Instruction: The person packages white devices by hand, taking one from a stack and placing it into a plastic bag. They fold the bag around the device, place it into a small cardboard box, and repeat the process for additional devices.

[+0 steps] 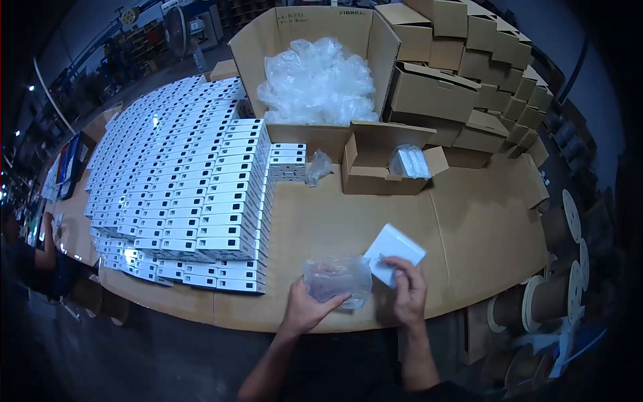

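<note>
My left hand (309, 307) grips a clear plastic bag (338, 280), thumb across its front and fingers behind it. In my right hand (409, 292) is a flat white plastic box (394, 249), pinched at its lower right part and tilted. The box's left corner comes right up to the bag's right edge. Both hands are over the front of the cardboard-covered table (348, 218). Beyond them stands an open brown carton (378, 185) with bagged white boxes (410, 162) inside at its right end.
Stacked white boxes (174, 174) fill the left side. A small stack (288, 161) and a crumpled bag (319, 167) lie beside them. Behind is a large carton (321, 20) of plastic bags (318, 80). Brown cartons (435, 94) pile up back right. Another person (43, 248) is far left.
</note>
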Motion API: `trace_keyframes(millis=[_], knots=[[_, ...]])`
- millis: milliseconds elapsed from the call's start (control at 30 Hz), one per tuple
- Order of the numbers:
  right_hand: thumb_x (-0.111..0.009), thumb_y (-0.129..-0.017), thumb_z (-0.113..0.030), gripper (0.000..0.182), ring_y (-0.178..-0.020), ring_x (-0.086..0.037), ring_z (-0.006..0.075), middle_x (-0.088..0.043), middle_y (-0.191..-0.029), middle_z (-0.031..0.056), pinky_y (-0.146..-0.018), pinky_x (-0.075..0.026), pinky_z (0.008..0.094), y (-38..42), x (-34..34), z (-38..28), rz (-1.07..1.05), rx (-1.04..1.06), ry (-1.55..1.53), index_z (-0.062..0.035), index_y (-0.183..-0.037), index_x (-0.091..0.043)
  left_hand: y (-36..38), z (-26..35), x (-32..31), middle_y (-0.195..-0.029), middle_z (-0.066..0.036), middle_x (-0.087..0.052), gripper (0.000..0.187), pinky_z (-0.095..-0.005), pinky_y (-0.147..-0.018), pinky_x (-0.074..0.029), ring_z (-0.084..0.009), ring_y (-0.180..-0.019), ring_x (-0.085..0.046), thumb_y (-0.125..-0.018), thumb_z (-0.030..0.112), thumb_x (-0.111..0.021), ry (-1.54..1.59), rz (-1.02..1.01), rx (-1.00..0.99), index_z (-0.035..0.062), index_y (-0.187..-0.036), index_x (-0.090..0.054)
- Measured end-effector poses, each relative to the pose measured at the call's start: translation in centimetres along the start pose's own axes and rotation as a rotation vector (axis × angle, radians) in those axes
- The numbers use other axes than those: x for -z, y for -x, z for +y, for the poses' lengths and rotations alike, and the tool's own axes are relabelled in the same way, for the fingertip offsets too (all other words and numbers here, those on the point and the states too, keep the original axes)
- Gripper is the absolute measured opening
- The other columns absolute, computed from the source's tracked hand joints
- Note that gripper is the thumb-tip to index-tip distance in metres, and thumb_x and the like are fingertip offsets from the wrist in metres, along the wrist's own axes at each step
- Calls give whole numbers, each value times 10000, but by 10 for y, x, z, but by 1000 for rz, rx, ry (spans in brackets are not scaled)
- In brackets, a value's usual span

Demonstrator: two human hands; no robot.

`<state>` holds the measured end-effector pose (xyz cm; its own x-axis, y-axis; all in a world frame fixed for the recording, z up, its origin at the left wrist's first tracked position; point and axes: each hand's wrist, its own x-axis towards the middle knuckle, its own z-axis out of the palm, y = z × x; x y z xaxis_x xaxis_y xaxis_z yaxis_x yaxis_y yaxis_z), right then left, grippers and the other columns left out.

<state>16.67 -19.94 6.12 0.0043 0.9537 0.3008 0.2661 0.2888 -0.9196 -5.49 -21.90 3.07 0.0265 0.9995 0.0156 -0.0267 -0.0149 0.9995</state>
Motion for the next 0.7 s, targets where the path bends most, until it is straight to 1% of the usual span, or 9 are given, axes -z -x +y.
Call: trace_keyframes(millis=[67, 133, 200, 267, 300, 400, 433, 633, 700], knots=[[-575, -1014, -39, 290, -1072, -608, 213, -641, -1196, 136, -965, -475, 308, -14, -1, -5, 199, 1, -225, -13, -1293, -646, 1, -1, 2, -1079, -146, -756, 484, -351, -909, -593, -204, -1013, -736, -788, 98, -903, -84, 17, -38, -26, -1186, -658], [-623, -986, -11, 331, -1043, -616, 213, -638, -1197, 141, -927, -488, 305, -29, 6, -23, 114, 11, -392, -8, -1316, -611, 1, 1, 4, -1079, -154, -760, 498, -352, -899, -600, -215, -1015, -748, -781, 116, -909, -168, -18, -101, -22, -1188, -658], [-666, -953, 17, 345, -1001, -623, 209, -639, -1169, 140, -879, -502, 304, -44, 10, -28, 8, 103, -421, -7, -1293, -613, 1, 6, 3, -1088, -152, -755, 509, -348, -901, -599, -211, -1018, -744, -770, 113, -917, -200, -60, -109, -29, -1184, -656], [-705, -914, 45, 318, -945, -631, 202, -646, -1112, 132, -821, -515, 306, -58, 14, -23, -126, 278, -312, -10, -1223, -651, 1, 14, 1, -1107, -141, -742, 519, -338, -916, -588, -190, -1022, -726, -757, 87, -928, -181, -101, -62, -49, -1174, -651], [-733, -840, 57, 268, -866, -630, 208, -640, -992, 114, -752, -514, 321, -62, 19, -30, -184, 277, -126, -20, -1097, -724, 1, 14, 1, -1098, -137, -745, 525, -336, -912, -590, -189, -1014, -730, -757, 91, -928, -214, -103, -54, -47, -1179, -649], [-710, -740, 90, 252, -812, -606, 222, -621, -906, 107, -714, -491, 328, -81, 8, -49, -336, 433, -109, -34, -952, -770, 2, 11, 1, -1065, -137, -762, 527, -342, -885, -601, -201, -989, -750, -763, 125, -927, -266, -83, -58, -27, -1185, -649], [-665, -699, 86, 274, -808, -604, 231, -622, -915, 113, -705, -483, 325, -82, 9, -51, -378, 400, -107, -37, -915, -782, 1, 9, 0, -1050, -145, -770, 517, -351, -866, -609, -216, -979, -763, -769, 150, -923, -251, -61, -84, -11, -1180, -654], [-615, -795, -30, 240, -818, -603, 251, -616, -913, 133, -739, -487, 334, -88, 7, -45, -533, 332, -77, -32, -963, -786, -3, -1, 2, -1037, -170, -774, 550, -376, -853, -615, -252, -974, -774, -763, 200, -926, -241, -16, -65, 7, -1194, -644], [-602, -827, -83, 259, -826, -605, 266, -615, -919, 141, -765, -490, 356, -85, -2, -45, -506, 322, -147, -26, -1002, -784, -4, -1, 1, -1056, -177, -771, 570, -379, -864, -611, -257, -992, -769, -759, 206, -928, -236, -7, -37, 1, -1205, -638]])
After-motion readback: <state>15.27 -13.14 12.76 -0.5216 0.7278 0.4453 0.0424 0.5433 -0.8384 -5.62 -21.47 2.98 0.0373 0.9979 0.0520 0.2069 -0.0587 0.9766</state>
